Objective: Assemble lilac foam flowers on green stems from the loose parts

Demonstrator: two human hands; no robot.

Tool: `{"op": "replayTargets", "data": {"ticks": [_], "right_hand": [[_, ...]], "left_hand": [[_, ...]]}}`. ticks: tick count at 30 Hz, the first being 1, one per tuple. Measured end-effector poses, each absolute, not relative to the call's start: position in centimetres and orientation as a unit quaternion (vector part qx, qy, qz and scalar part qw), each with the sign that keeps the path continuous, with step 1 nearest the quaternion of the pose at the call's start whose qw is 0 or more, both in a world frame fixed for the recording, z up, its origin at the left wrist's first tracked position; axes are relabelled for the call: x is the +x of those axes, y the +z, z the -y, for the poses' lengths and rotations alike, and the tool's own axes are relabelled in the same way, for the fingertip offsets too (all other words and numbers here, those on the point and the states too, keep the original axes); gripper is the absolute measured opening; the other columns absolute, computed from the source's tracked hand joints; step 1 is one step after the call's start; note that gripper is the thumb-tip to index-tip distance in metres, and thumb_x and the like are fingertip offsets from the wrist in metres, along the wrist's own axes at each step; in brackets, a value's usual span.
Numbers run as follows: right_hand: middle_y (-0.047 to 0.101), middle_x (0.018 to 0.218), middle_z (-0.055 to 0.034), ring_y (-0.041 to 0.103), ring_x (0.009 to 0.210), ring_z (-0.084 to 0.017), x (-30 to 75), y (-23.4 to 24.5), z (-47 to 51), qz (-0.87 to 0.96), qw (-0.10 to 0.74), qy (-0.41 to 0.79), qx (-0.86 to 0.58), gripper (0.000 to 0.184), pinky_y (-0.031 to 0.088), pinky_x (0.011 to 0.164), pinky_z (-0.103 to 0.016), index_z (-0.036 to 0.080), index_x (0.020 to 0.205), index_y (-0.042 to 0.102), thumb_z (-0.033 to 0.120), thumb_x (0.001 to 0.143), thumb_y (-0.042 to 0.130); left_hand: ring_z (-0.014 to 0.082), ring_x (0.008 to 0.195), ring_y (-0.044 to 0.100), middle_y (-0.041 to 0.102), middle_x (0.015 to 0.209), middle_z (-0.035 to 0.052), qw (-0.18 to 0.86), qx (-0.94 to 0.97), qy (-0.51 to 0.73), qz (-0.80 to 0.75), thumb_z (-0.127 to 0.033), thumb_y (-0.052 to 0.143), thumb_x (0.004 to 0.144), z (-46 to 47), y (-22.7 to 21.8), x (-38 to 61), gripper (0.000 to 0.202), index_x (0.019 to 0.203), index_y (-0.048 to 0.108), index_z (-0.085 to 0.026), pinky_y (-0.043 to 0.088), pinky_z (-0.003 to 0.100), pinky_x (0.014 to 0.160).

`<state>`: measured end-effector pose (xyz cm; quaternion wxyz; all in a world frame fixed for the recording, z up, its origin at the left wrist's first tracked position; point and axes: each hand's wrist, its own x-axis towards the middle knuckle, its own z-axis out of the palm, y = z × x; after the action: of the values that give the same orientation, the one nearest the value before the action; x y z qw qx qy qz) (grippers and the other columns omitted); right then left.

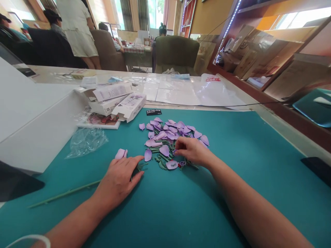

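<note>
R hand [192, 150] pinches into edge of lilac petal pile [162, 136] on teal mat [232, 193], fingers closed, grip on a petal unclear. L hand [119, 182] open, fingers spread, near long green stem [64, 194]. A careless wrist bump could scatter loose pcs.

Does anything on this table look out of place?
The white boxes sit open, piled askew. A crumpled plastic bag lies beside them, and a stray petal sits apart from the pile, near the left hand.
</note>
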<state>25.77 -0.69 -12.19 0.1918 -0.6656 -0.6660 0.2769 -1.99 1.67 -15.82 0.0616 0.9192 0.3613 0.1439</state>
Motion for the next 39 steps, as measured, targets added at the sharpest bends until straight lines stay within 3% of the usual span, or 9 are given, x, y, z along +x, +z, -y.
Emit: {"op": "replayTargets", "data": {"ticks": [5, 12, 15, 18, 21, 25, 29, 34, 39], "right_hand": [[0.059, 0.064, 0.0034, 0.055, 0.060, -0.012, 25.8, -12.9, 0.3, 0.573, 0.333, 0.430, -0.613, 0.007, 0.044, 0.057, -0.025, 0.019, 0.077, 0.059, 0.016, 0.071, 0.061], [0.063, 0.065, 0.0026, 0.059, 0.059, -0.012, 24.4, -12.8, 0.8, 0.520, 0.381, 0.495, -0.583, 0.017, 0.048, 0.060, -0.028, 0.018, 0.083, 0.064, 0.023, 0.067, 0.067], [0.064, 0.064, 0.0019, 0.060, 0.058, -0.012, 23.7, -12.6, 1.0, 0.512, 0.393, 0.515, -0.564, 0.016, 0.049, 0.059, -0.027, 0.017, 0.079, 0.064, 0.025, 0.067, 0.069], [0.066, 0.062, 0.0016, 0.062, 0.059, -0.012, 22.8, -12.3, 1.5, 0.495, 0.399, 0.551, -0.541, 0.016, 0.049, 0.058, -0.026, 0.018, 0.077, 0.062, 0.025, 0.066, 0.071], [0.066, 0.063, 0.0007, 0.064, 0.061, -0.013, 21.6, -11.9, 2.1, 0.489, 0.396, 0.581, -0.517, 0.018, 0.049, 0.059, -0.026, 0.017, 0.076, 0.061, 0.027, 0.067, 0.073], [0.065, 0.064, 0.0005, 0.064, 0.064, -0.013, 20.7, -10.8, 3.3, 0.514, 0.404, 0.582, -0.484, 0.019, 0.049, 0.061, -0.026, 0.017, 0.074, 0.061, 0.030, 0.068, 0.073], [0.067, 0.069, -0.0009, 0.061, 0.064, -0.013, 22.3, -9.4, 3.9, 0.592, 0.377, 0.513, -0.494, 0.015, 0.048, 0.060, -0.027, 0.017, 0.081, 0.065, 0.031, 0.075, 0.066], [0.071, 0.085, -0.0035, 0.062, 0.078, -0.017, 25.6, -9.9, 4.2, 0.718, 0.214, 0.194, -0.634, 0.015, 0.043, 0.070, -0.029, 0.020, 0.086, 0.070, 0.015, 0.081, 0.057], [0.068, 0.090, -0.0044, 0.061, 0.080, -0.018, 26.0, -12.3, 4.9, 0.760, 0.045, 0.117, -0.638, 0.019, 0.037, 0.063, -0.025, 0.022, 0.093, 0.071, 0.013, 0.081, 0.059]], "left_hand": [[0.0259, 0.102, 0.058, 0.065, 0.107, 0.0065, 0.080, 0.922, 0.094, -0.367, -0.037, 0.055, 0.087, -1.7, -15.6, -2.2, 0.053, 0.137, 0.040, -0.023, 0.036, 0.040, 0.092], [0.0314, 0.106, 0.055, 0.056, 0.121, 0.0130, 0.086, 0.919, 0.017, -0.384, -0.051, 0.078, 0.062, -1.4, -14.6, -1.7, 0.101, 0.146, 0.030, -0.023, 0.043, 0.040, 0.088], [0.0348, 0.108, 0.054, 0.053, 0.123, 0.0170, 0.085, 0.917, 0.023, -0.388, -0.055, 0.082, 0.055, -1.1, -13.9, -1.7, 0.108, 0.144, 0.034, -0.018, 0.044, 0.043, 0.088], [0.0343, 0.111, 0.051, 0.054, 0.123, 0.0167, 0.092, 0.904, 0.132, -0.397, -0.058, 0.070, 0.069, -0.5, -13.1, -1.6, 0.084, 0.137, 0.044, -0.017, 0.043, 0.046, 0.091], [0.0211, 0.090, 0.059, 0.060, 0.111, 0.0098, 0.221, 0.867, 0.217, -0.390, -0.048, 0.049, 0.090, 0.6, -11.9, -1.0, 0.047, 0.127, 0.051, -0.020, 0.048, 0.033, 0.079], [0.0123, 0.062, 0.054, 0.062, 0.077, -0.0003, 0.427, 0.779, 0.221, -0.403, -0.038, 0.053, 0.088, 1.8, -10.2, 1.0, 0.028, 0.107, 0.060, -0.019, 0.045, 0.024, 0.060], [0.0091, 0.055, 0.051, 0.059, 0.069, -0.0025, 0.538, 0.693, 0.255, -0.406, -0.035, 0.058, 0.083, 2.0, -9.2, 2.7, 0.018, 0.082, 0.059, -0.017, 0.041, 0.022, 0.052], [0.0063, 0.048, 0.049, 0.062, 0.067, -0.0024, 0.661, 0.595, 0.236, -0.391, -0.033, 0.061, 0.078, 2.5, -9.6, 3.9, 0.018, 0.078, 0.055, -0.016, 0.039, 0.020, 0.048], [0.0081, 0.051, 0.058, 0.068, 0.069, 0.0006, 0.758, 0.482, 0.192, -0.396, -0.034, 0.059, 0.081, 3.5, -11.2, 4.9, 0.019, 0.080, 0.049, -0.018, 0.043, 0.019, 0.050]]}}
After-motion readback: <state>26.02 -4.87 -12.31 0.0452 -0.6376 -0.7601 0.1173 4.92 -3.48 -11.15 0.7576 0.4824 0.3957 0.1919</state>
